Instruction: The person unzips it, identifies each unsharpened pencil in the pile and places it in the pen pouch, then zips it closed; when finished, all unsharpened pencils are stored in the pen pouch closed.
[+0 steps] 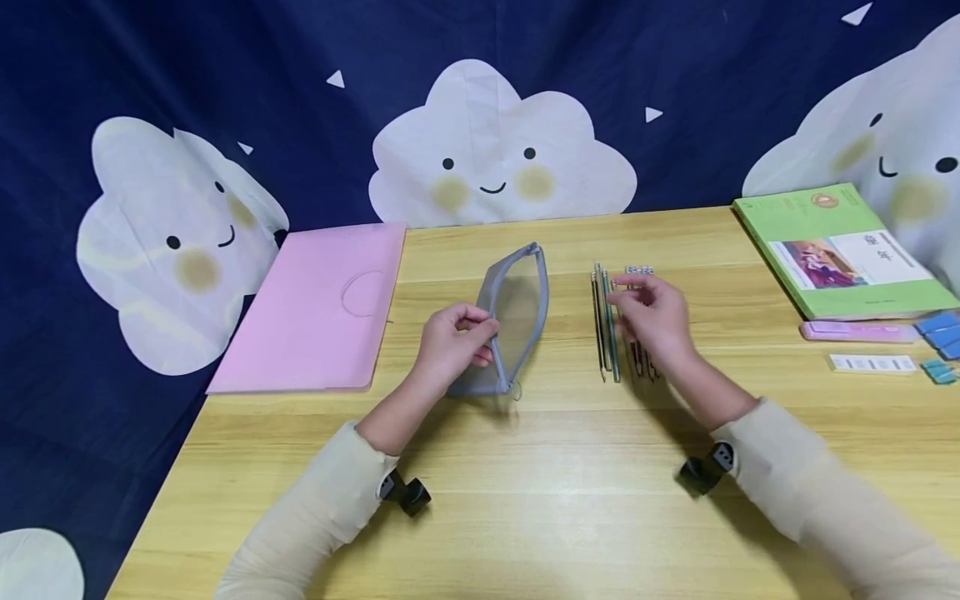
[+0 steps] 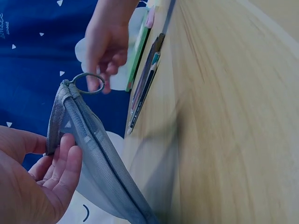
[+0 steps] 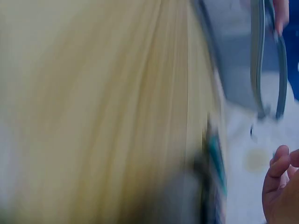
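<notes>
My left hand (image 1: 452,340) pinches the near edge of a grey mesh zip pouch (image 1: 519,321), thumb on one side and fingers on the other. The pouch (image 2: 110,161) stands with its mouth spread wide, and a ring hangs at its zip end. My right hand (image 1: 654,315) hovers over the pencils, fingers loosely bent and nothing visible between them; the left wrist view also shows this hand (image 2: 108,51) without an object. Several pencils (image 1: 604,333) lie side by side just left of it, and a second row of pencils (image 1: 643,360) is partly hidden beneath it.
A pink folder (image 1: 315,308) lies at the left. Toward the right are a green book (image 1: 825,302), a pink pen-like object (image 1: 858,332), a white strip with dark marks (image 1: 873,363) and blue items (image 1: 941,333). A dark blue cloud-print cloth (image 1: 322,167) hangs behind the table.
</notes>
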`<state>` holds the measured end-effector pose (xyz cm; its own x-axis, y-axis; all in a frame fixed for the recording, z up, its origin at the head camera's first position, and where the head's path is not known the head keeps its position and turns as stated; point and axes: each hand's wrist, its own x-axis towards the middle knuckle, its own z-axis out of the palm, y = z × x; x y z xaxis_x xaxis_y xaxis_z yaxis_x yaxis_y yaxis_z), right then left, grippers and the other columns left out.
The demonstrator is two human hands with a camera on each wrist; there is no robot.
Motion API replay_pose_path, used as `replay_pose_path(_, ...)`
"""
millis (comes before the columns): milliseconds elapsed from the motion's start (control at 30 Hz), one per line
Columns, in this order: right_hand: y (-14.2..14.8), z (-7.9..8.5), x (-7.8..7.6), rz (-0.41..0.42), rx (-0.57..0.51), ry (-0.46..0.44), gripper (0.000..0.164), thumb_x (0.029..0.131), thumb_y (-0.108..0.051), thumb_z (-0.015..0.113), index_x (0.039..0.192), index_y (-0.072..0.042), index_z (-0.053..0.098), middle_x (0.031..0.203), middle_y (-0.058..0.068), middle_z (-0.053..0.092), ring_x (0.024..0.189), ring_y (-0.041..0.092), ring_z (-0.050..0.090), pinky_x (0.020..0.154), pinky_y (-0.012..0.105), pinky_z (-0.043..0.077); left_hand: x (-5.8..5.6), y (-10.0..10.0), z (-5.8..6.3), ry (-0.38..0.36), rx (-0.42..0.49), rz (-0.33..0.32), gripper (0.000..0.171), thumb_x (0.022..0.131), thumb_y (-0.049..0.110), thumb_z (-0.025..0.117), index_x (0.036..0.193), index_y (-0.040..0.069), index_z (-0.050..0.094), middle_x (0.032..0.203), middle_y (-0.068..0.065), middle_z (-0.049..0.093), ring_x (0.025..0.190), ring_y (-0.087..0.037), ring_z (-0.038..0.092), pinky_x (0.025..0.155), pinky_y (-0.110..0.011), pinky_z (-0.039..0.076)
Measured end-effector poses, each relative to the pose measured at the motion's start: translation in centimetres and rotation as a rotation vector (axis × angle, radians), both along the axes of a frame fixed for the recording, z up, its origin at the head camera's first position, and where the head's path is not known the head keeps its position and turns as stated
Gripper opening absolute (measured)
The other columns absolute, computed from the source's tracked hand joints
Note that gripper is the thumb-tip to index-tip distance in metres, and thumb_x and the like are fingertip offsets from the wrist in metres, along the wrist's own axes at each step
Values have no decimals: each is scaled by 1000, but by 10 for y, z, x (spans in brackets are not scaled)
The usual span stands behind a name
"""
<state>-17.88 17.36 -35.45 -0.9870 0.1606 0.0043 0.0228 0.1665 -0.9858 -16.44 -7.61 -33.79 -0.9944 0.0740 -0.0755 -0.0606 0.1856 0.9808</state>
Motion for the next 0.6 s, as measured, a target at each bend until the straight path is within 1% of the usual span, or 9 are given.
replay_pose_path(100, 22, -3, -2, -34, 150, -18, 27, 80, -12, 60, 104, -1, 56, 80, 9, 58, 46, 15, 53, 36, 27, 46, 0, -3, 0, 15, 9, 8, 12, 77, 9, 61, 86, 2, 57, 71, -11, 56, 46, -18, 57, 49, -36, 53)
replay_pose_path(200, 38, -6, -1, -11, 273, -38, 27, 80, -15, 59, 103, 0, 57, 77, 7, 57, 45, 15, 52, 33, 28, 43, 1, -5, 1, 31, 16, 7, 11, 78, 8, 61, 86, 1, 57, 71, -12, 55, 46, -19, 56, 48, -36, 53)
replay_pose_path(233, 41, -7, -1, -2, 294, -50, 27, 80, -15, 59, 102, -1, 57, 77, 8, 58, 46, 15, 52, 33, 29, 43, 2, -5, 1, 28, 10, 9, 11, 78, 8, 61, 86, 1, 57, 72, -12, 55, 46, -19, 57, 49, -36, 53)
replay_pose_path(267, 44, -9, 0, 14, 305, -62, 27, 81, -16, 59, 103, 0, 56, 77, 9, 58, 46, 16, 51, 33, 29, 42, 1, -7, -1, 39, 19, 2, 12, 78, 9, 61, 86, 1, 57, 72, -12, 55, 46, -19, 56, 47, -35, 53)
replay_pose_path(400, 48, -12, 1, 73, 335, -89, 29, 82, -16, 57, 106, 0, 55, 78, 16, 58, 47, 18, 52, 33, 29, 42, 2, -7, 0, 43, 15, 5, 13, 78, 9, 61, 86, 1, 56, 71, -11, 55, 47, -19, 56, 47, -35, 53)
replay_pose_path(433, 49, -12, 1, 84, 345, -91, 29, 81, -16, 57, 106, 0, 55, 76, 16, 57, 46, 18, 52, 33, 28, 42, 1, -8, -4, 49, 21, 0, 14, 78, 10, 61, 86, 1, 56, 71, -11, 55, 47, -19, 57, 46, -34, 53)
replay_pose_path(467, 49, -13, 1, 93, 361, -92, 29, 81, -16, 57, 105, 0, 55, 73, 16, 57, 46, 17, 51, 33, 28, 42, 1, -8, -3, 49, 23, -1, 14, 78, 11, 62, 86, 1, 56, 71, -10, 55, 47, -19, 57, 46, -34, 53)
replay_pose_path(500, 48, -13, 0, 100, 377, -92, 29, 81, -16, 57, 105, -1, 55, 71, 16, 57, 45, 17, 51, 33, 28, 42, 3, -6, 1, 41, 17, 5, 13, 78, 9, 61, 86, 1, 56, 71, -11, 55, 47, -19, 57, 47, -35, 53)
replay_pose_path(600, 47, -13, -1, 102, 428, -98, 28, 80, -17, 57, 103, -1, 56, 62, 13, 57, 44, 17, 51, 33, 27, 41, 3, -6, 1, 28, 19, 3, 13, 78, 9, 61, 87, 1, 56, 72, -11, 55, 47, -19, 57, 47, -35, 53)
